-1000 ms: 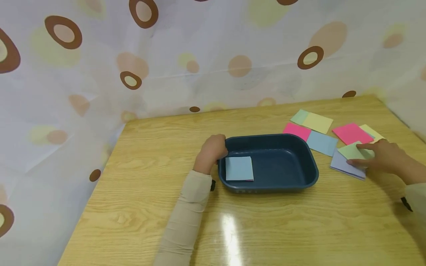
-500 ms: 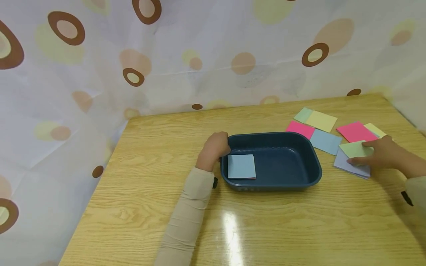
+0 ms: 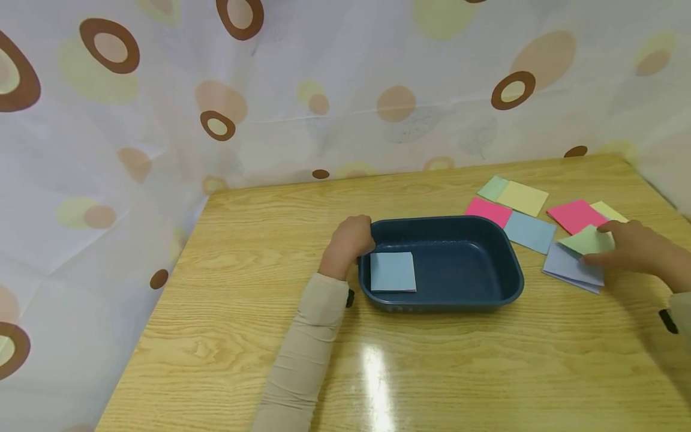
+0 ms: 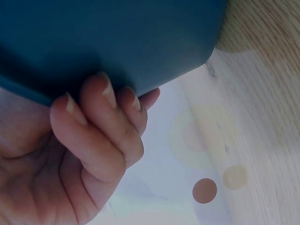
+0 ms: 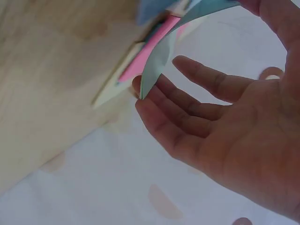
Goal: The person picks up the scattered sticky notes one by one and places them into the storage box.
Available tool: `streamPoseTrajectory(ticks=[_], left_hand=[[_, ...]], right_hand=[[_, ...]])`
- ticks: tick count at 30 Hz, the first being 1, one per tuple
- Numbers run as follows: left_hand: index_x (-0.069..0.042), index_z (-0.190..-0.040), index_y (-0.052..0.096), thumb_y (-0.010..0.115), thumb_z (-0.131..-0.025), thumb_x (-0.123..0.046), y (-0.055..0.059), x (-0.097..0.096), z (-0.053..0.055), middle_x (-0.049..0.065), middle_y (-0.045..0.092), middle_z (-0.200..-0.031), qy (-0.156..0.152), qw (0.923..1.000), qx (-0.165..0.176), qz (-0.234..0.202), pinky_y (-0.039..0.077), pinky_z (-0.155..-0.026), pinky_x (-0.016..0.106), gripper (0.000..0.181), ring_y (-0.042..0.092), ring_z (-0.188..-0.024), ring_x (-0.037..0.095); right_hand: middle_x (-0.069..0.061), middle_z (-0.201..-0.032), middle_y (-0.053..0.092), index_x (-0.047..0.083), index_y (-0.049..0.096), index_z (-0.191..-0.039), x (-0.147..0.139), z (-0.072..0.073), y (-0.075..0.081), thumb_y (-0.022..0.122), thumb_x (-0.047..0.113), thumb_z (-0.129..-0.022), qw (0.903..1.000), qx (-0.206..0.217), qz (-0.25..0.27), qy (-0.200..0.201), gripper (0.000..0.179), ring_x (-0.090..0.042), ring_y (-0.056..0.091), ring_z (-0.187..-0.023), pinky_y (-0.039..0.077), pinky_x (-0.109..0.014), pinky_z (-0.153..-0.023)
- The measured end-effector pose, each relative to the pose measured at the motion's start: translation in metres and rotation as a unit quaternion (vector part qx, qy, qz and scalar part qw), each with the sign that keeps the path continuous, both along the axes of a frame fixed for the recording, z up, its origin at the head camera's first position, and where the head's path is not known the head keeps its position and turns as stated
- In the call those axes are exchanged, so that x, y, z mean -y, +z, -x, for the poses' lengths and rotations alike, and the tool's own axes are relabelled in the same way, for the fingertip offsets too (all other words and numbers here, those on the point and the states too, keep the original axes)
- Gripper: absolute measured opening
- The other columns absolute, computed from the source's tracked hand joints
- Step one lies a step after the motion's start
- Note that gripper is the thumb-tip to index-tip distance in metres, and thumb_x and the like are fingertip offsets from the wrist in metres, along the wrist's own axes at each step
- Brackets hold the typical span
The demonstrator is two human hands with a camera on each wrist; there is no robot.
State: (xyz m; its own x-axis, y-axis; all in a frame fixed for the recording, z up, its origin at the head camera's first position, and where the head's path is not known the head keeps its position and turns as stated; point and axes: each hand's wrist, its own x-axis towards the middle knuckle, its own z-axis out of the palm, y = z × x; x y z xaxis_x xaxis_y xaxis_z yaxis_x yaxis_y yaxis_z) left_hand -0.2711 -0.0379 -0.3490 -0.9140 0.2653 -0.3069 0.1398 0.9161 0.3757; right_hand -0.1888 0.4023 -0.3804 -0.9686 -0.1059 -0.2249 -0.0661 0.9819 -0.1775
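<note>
My left hand [image 3: 348, 245] grips the left end wall of a dark blue plastic tray [image 3: 464, 288], its fingers curled over the rim in the left wrist view. A small stack of square paper with a light blue sheet [image 3: 393, 272] on top lies inside the tray at its left. Off to the right, my right hand [image 3: 639, 249] pinches a pale green paper square [image 3: 589, 240], which bends upward. Beneath it lie lavender paper squares [image 3: 572, 265]. The right wrist view shows the green paper [image 5: 157, 63] curving between thumb and fingers.
Behind the right hand are a pink square [image 3: 576, 216] and a pale yellow one [image 3: 610, 211]. Nearer the tray lie another pink square [image 3: 488, 210], a blue square [image 3: 530, 231] and a yellow square [image 3: 522, 198] overlapping a green one [image 3: 492, 188]. A patterned curtain [image 3: 345, 90] borders the table.
My right hand has lifted the pale green square's edge off the lavender ones and shifted slightly right, leaving more lavender showing. The left hand keeps its hold on the tray; the view has shifted slightly.
</note>
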Motion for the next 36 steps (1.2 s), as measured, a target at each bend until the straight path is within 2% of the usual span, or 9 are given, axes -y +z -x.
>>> streamPoseTrajectory(ticks=[5, 9, 15, 20, 23, 28, 29, 33, 36], left_hand=[[-0.001, -0.133, 0.052, 0.057, -0.093, -0.003, -0.001, 0.000, 0.001, 0.016, 0.061, -0.121, -0.005, 1.0000, -0.003, 0.005, 0.051, -0.045, 0.024, 0.040, 0.064, -0.077, 0.024], [0.000, -0.132, 0.052, 0.057, -0.093, -0.003, -0.001, 0.000, 0.001, 0.016, 0.061, -0.121, -0.004, 1.0000, 0.002, 0.001, 0.051, -0.045, 0.023, 0.040, 0.064, -0.078, 0.024], [0.000, -0.132, 0.053, 0.057, -0.093, -0.003, -0.002, 0.000, 0.001, 0.017, 0.061, -0.119, -0.007, 1.0000, -0.003, -0.001, 0.051, -0.044, 0.023, 0.039, 0.065, -0.077, 0.024], [0.000, -0.131, 0.053, 0.057, -0.093, -0.004, -0.002, 0.000, 0.000, 0.016, 0.061, -0.119, -0.005, 1.0000, -0.006, 0.001, 0.051, -0.043, 0.024, 0.038, 0.064, -0.079, 0.025], [0.000, -0.130, 0.054, 0.058, -0.093, -0.003, -0.002, 0.000, 0.000, 0.016, 0.062, -0.118, -0.004, 1.0000, -0.007, 0.003, 0.051, -0.043, 0.024, 0.038, 0.064, -0.079, 0.025], [0.000, -0.130, 0.054, 0.059, -0.092, -0.003, -0.002, 0.000, 0.000, 0.016, 0.062, -0.118, 0.004, 1.0000, -0.005, 0.001, 0.051, -0.043, 0.024, 0.038, 0.064, -0.076, 0.024], [0.000, -0.130, 0.055, 0.058, -0.093, -0.003, -0.002, 0.000, 0.000, 0.016, 0.062, -0.118, 0.004, 1.0000, -0.005, 0.001, 0.051, -0.043, 0.024, 0.038, 0.064, -0.076, 0.024], [-0.001, -0.131, 0.054, 0.058, -0.093, -0.003, -0.001, 0.000, 0.000, 0.017, 0.061, -0.119, 0.001, 1.0000, -0.005, 0.002, 0.051, -0.043, 0.024, 0.039, 0.064, -0.075, 0.023], [-0.001, -0.132, 0.053, 0.057, -0.093, -0.003, -0.001, -0.001, -0.001, 0.017, 0.061, -0.120, 0.000, 1.0000, -0.004, 0.003, 0.051, -0.043, 0.024, 0.039, 0.064, -0.074, 0.023]], right_hand=[[-0.049, -0.106, 0.045, -0.030, 0.034, -0.119, 0.020, -0.004, 0.019, 0.073, 0.026, -0.082, 0.9988, -0.043, 0.019, 0.008, 0.077, -0.060, 0.043, -0.099, 0.044, -0.064, -0.079], [-0.049, -0.113, 0.039, -0.027, 0.029, -0.128, 0.043, -0.005, 0.037, 0.075, 0.020, -0.081, 0.9962, -0.073, 0.045, 0.013, 0.081, -0.055, 0.041, -0.098, 0.046, -0.059, -0.071], [-0.045, -0.122, 0.035, -0.023, 0.022, -0.136, 0.082, -0.004, 0.058, 0.078, 0.020, -0.079, 0.9923, -0.079, 0.088, 0.038, 0.092, -0.053, 0.037, -0.107, 0.042, -0.063, -0.081], [-0.039, -0.124, 0.039, -0.020, 0.030, -0.136, 0.114, -0.005, 0.070, 0.081, 0.022, -0.076, 0.9865, -0.103, 0.107, 0.070, 0.089, -0.048, 0.043, -0.107, 0.043, -0.059, -0.084], [-0.036, -0.126, 0.041, -0.018, 0.035, -0.135, 0.132, -0.005, 0.075, 0.083, 0.024, -0.076, 0.9836, -0.108, 0.111, 0.093, 0.087, -0.048, 0.043, -0.112, 0.042, -0.060, -0.087], [-0.030, -0.127, 0.046, -0.012, 0.040, -0.135, 0.165, -0.003, 0.077, 0.082, 0.027, -0.077, 0.9790, -0.099, 0.108, 0.142, 0.082, -0.039, 0.049, -0.107, 0.049, -0.048, -0.081], [-0.028, -0.129, 0.047, -0.011, 0.041, -0.136, 0.172, -0.003, 0.076, 0.081, 0.027, -0.078, 0.9780, -0.094, 0.109, 0.151, 0.080, -0.039, 0.049, -0.110, 0.049, -0.047, -0.082], [-0.023, -0.127, 0.050, -0.010, 0.043, -0.135, 0.201, -0.001, 0.074, 0.080, 0.027, -0.079, 0.9746, -0.071, 0.101, 0.187, 0.077, -0.033, 0.054, -0.106, 0.049, -0.044, -0.083], [-0.021, -0.121, 0.052, -0.010, 0.044, -0.134, 0.218, -0.001, 0.072, 0.081, 0.026, -0.078, 0.9725, -0.060, 0.087, 0.208, 0.076, -0.027, 0.056, -0.097, 0.051, -0.040, -0.079]])
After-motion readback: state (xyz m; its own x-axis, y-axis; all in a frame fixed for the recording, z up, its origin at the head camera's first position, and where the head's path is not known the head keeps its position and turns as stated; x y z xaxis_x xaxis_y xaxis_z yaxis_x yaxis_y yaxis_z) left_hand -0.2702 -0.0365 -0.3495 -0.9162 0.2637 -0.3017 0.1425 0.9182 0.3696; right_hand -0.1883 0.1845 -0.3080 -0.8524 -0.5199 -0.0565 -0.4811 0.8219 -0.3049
